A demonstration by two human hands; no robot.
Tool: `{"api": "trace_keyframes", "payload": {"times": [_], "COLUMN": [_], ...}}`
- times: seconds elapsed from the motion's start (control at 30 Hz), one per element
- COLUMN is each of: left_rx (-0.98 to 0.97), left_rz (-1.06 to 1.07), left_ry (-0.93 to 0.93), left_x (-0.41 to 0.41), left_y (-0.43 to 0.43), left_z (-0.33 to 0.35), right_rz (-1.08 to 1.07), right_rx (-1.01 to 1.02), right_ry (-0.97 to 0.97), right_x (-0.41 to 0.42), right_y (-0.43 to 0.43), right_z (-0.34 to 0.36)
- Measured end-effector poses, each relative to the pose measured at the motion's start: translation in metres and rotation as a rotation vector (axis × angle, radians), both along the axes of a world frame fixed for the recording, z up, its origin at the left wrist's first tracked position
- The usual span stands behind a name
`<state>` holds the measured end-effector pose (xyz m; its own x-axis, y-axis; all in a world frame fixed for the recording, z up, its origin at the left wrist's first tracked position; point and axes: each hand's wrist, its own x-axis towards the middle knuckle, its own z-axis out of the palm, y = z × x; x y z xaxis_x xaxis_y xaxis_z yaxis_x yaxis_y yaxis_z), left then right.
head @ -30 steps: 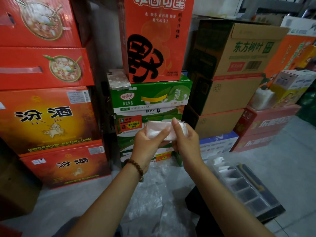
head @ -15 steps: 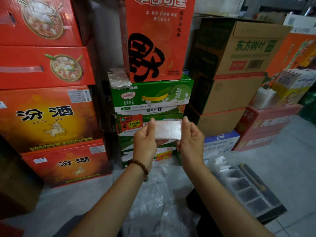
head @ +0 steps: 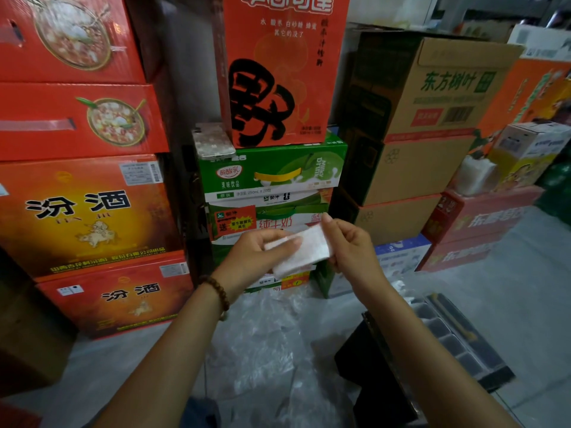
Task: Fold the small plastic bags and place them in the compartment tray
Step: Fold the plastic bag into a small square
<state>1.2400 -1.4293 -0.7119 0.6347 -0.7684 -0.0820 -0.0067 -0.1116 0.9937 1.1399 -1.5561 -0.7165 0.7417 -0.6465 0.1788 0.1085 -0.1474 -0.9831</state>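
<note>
Both hands hold a folded white plastic bag [head: 301, 251] in mid-air, left hand [head: 256, 257] pinching its left end, right hand [head: 349, 245] gripping its right, the compartment tray [head: 457, 338] lower right

Red cardboard boxes [head: 86, 211] are sitting stacked on the floor [head: 509, 291]; a silvery patterned phone [head: 213, 141] is lying on a green carton's [head: 278, 168] left edge.

Cartons stacked along the rear: red boxes [head: 77, 118] left, green milk cases [head: 272, 171] centre, brown cartons [head: 426, 168] right. Pale grey floor [head: 509, 288]. Lighting dim.
</note>
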Motion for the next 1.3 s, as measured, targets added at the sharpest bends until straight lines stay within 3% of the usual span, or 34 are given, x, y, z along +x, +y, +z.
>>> {"api": "trace_keyframes", "payload": {"times": [0.13, 0.3, 0.47, 0.7, 1.0, 1.3], "left_rx": [-0.008, -0.085, -0.155, -0.222, -0.299, -0.187], "left_rz": [-0.046, 0.086, 0.195, 0.171, 0.198, 0.147], "left_ry": [0.029, 0.084, 0.151, 0.135, -0.058, -0.44], "left_x": [0.0003, -0.0003, 0.0002, -0.0016, -0.0017, 0.0022], "left_y": [-0.0001, -0.0029, -0.0075, -0.0071, -0.0048, -0.0017], "left_z": [-0.0036, -0.0062, -0.0102, -0.006, -0.0072, -0.0098], "right_rz": [0.041, -0.025, 0.063, 0.018, 0.114, 0.098], "right_rx": [0.082, 0.36, 0.098, 0.018, -0.081, -0.118], "right_ry": [0.038, -0.151, -0.018, -0.142, -0.044, -0.042], "right_x": [-0.004, -0.0006, -0.0006, -0.0027, -0.0039, -0.0061], "right_y": [-0.0047, -0.0066, -0.0006, -0.0052, -0.0041, -0.0065], "right_z": [-0.0031, -0.0029, -0.0075, -0.007, -0.0075, -0.0089]}}
